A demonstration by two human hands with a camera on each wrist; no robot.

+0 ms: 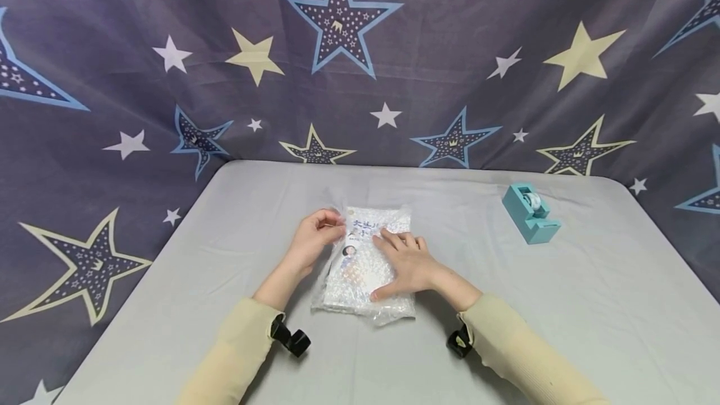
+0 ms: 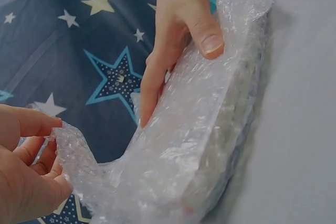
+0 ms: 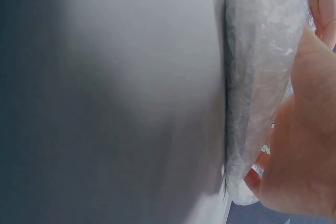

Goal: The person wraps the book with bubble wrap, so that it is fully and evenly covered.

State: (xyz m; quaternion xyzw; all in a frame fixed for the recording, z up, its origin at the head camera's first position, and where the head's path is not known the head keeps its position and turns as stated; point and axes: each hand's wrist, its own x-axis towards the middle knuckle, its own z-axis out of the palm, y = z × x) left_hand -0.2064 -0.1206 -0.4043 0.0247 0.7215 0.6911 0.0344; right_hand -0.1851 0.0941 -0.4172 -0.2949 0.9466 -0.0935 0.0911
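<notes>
A book [image 1: 351,277] with a printed cover, wrapped in clear bubble wrap [image 2: 131,192], lies flat on the table. At its upper left, my left hand [image 1: 308,241] pinches a raised edge of the wrap between thumb and fingers; the left wrist view shows that flap lifted off the book. My right hand [image 1: 409,267] rests on the right part of the wrapped cover with fingers and thumb spread, covering some of the print. In the right wrist view the right hand [image 3: 304,156] lies along the wrapped book's side.
A teal tape dispenser [image 1: 529,214] with a roll of tape stands at the back right of the grey-covered table [image 1: 197,342]. A dark star-patterned curtain [image 1: 394,86] hangs along the table's back and sides. Black wrist cameras sit at both cuffs.
</notes>
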